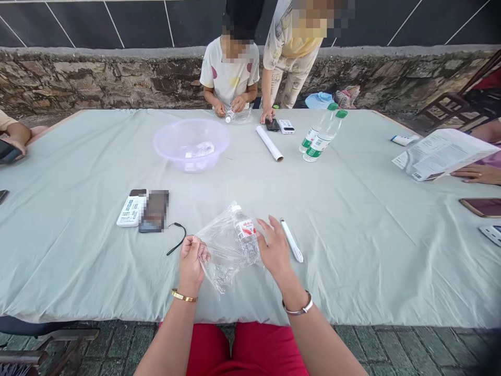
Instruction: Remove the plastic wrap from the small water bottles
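Note:
Right in front of me, a small water bottle with a white cap and a red-and-white label lies with clear plastic film around it. My left hand pinches the film's left edge and stretches it away from the bottle. Against the bottle's right side rests my right hand, its fingers spread and curved. Just right of that hand lies a slim white utility knife. A black wrist strap lies to the left of my left hand.
A purple basin holds a clear wrapped item. White roll, two green-capped bottles, power banks and phones lie about the cloth-covered table. Across it, one person handles a bottle; another reaches toward a phone. At right, hands hold a paper sheet.

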The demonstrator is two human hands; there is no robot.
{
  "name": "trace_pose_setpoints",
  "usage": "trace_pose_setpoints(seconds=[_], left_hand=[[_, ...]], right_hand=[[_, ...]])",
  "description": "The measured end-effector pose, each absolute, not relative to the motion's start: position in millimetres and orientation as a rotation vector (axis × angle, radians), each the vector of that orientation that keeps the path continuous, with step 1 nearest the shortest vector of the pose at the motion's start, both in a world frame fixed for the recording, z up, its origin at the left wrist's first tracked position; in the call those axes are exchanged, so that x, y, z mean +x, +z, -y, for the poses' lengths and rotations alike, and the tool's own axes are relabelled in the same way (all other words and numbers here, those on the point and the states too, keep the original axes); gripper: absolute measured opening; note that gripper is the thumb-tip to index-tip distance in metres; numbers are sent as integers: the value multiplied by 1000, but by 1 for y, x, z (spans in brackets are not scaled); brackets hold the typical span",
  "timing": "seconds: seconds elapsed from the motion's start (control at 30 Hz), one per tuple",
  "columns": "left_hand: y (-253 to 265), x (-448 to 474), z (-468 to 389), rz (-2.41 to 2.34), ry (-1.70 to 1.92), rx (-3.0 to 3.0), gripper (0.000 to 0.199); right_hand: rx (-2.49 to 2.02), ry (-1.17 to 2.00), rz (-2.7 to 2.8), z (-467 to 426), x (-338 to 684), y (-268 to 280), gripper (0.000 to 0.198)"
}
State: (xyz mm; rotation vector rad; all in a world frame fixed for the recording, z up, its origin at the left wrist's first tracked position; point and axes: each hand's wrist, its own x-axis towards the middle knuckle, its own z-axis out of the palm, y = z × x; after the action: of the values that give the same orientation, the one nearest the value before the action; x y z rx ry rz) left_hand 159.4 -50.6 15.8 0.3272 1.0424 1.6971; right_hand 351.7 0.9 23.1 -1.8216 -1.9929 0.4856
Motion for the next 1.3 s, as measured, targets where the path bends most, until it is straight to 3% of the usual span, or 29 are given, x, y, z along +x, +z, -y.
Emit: trace_pose_setpoints(seconds=[0.1,0.23,0.4,0.6,0.73,1.03,1.17,1.3], left_hand=[[13,161,50,-1034,1773,321,33],[12,155,50,-1062,1881,296,32],[12,141,48,-1104,1980,189,30],[15,134,47,-1053,1958,97,23],[13,132,43,-1063,2003,84,23],[26,120,32,-1127,2013,297,36],[42,110,38,-990,1845,429,36],[52,106,44,-1066,1634,729,54]], right_hand=[[-1795,504,2192,2,337,31,44],[-1816,647,2187,4,338,23,62],[-1883,610,1959,-2,362,14,42],[-1928,417,2165,-12,339,23,67],[-1962,570,2080,-12,337,20,61],[-1579,955,1625,-2,351,9,44],[-1385,949,1384,-1,350,-9,56],[-1300,793,1278,-3,352,-22,62]])
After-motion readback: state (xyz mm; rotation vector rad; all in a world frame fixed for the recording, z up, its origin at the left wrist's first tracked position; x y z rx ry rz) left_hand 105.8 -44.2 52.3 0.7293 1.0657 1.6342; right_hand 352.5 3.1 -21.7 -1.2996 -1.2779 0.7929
